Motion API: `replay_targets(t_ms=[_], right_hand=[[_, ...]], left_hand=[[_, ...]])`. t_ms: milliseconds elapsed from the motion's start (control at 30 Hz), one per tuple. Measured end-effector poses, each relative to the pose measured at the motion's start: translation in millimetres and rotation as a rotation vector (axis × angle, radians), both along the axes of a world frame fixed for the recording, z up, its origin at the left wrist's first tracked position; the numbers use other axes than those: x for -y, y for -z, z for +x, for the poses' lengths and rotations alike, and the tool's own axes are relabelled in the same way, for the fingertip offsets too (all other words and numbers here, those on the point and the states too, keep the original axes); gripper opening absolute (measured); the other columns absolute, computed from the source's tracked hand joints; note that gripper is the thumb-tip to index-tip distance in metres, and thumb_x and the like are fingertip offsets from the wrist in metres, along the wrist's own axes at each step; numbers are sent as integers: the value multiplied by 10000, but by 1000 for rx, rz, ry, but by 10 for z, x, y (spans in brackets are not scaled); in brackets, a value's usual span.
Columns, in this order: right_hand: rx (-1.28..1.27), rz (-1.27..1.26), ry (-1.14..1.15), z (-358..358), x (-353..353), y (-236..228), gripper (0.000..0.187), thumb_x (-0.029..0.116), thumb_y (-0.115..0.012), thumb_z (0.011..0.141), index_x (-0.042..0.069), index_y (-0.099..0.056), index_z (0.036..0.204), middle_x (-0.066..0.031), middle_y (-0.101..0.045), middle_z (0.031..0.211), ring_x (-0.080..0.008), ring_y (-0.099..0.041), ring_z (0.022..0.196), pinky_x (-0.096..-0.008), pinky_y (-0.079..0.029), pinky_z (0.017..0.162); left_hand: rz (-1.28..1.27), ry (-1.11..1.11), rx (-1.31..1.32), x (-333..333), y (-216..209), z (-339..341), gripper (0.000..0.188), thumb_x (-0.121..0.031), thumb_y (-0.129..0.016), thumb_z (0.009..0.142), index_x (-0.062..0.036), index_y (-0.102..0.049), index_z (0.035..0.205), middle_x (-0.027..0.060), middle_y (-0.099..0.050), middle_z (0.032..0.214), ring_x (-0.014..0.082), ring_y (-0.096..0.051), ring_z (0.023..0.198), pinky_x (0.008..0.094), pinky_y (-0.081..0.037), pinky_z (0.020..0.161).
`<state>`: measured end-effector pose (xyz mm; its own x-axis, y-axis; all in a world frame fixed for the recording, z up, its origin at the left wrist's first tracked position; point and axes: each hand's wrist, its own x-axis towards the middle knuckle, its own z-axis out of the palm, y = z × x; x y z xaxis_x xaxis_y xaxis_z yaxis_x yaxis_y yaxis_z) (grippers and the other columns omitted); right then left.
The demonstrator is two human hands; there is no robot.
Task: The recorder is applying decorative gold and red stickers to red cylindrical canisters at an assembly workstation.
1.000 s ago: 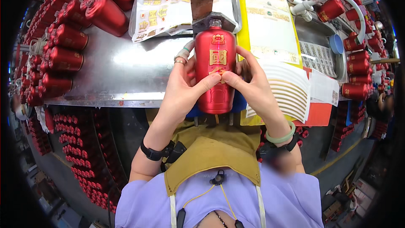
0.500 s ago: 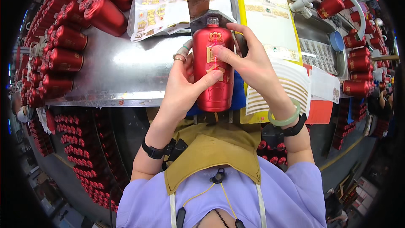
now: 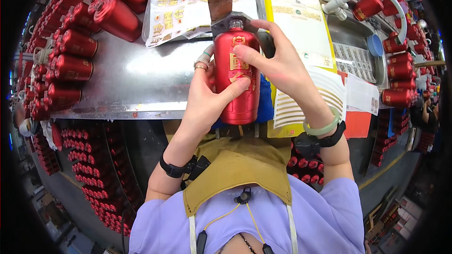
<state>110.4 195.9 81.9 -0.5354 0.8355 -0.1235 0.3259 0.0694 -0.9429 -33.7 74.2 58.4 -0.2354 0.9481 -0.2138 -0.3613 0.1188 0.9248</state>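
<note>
A glossy red bottle [image 3: 238, 103] with raised gold decals on its front lies in front of me, its clear knobbed top pointing away and meeting a dark metal bracket. My left hand [image 3: 207, 94] grips it from the left, thumb across the lower gold decal. Tape wraps one left finger, with a ring below it. From the right, my right hand [image 3: 280, 63] holds the same bottle. Its thumb presses near the upper decals, and the index finger reaches toward the bottle's neck. The other right fingers are partly hidden behind the bottle.
Many red bottles [image 3: 117, 16] crowd the left of the metal table [image 3: 136, 77]. Gold decal sheets [image 3: 176, 0] lie on a tray at the back. To the right are a yellow board [image 3: 269, 0], striped strips [image 3: 294, 108], a curved white tap [image 3: 336, 5] and a blue cup [image 3: 375, 45].
The bottle has turned slightly, so its top emblem sits a little further left. My right hand and wrist have shifted slightly, while my left hand stays nearly in place.
</note>
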Motion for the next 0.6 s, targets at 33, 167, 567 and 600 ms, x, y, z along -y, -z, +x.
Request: replay_targets(t_ms=[33, 167, 567, 600], right_hand=[[-1, 0, -1, -2, -2, 40, 818, 404, -841, 825, -73, -494, 1393, -224, -704, 1145, -276, -685, 1067, -354, -526, 948], [6, 38, -14, -8, -12, 71, 832, 381, -857, 808, -72, -487, 1400, -250, -665, 1237, -283, -667, 1131, -363, -528, 953], [8, 70, -28, 7, -32, 48, 806, 381, -825, 847, -78, -476, 1410, -255, -652, 1261, -286, -659, 1140, -371, -515, 979], [17, 120, -32, 14, -64, 35, 765, 370, -781, 888, -79, -466, 1421, -261, -642, 1277, -290, -647, 1163, -373, -498, 1003]], left_hand=[[10, 0, -7, -1, 9, 6, 930, -103, -833, 868, 9, -228, 1565, 166, -559, 1367, 216, -611, 1245, 373, -540, 1031], [13, 17, -40, -1, 18, -9, 942, -96, -830, 865, 12, -214, 1569, 167, -548, 1375, 222, -604, 1257, 379, -539, 1033], [21, 28, -29, -4, -4, -18, 923, -76, -819, 864, 13, -225, 1566, 166, -543, 1392, 214, -605, 1247, 375, -534, 1039], [22, 25, -30, -3, -4, -22, 923, -76, -819, 864, 13, -225, 1566, 166, -543, 1392, 214, -605, 1247, 375, -534, 1039]])
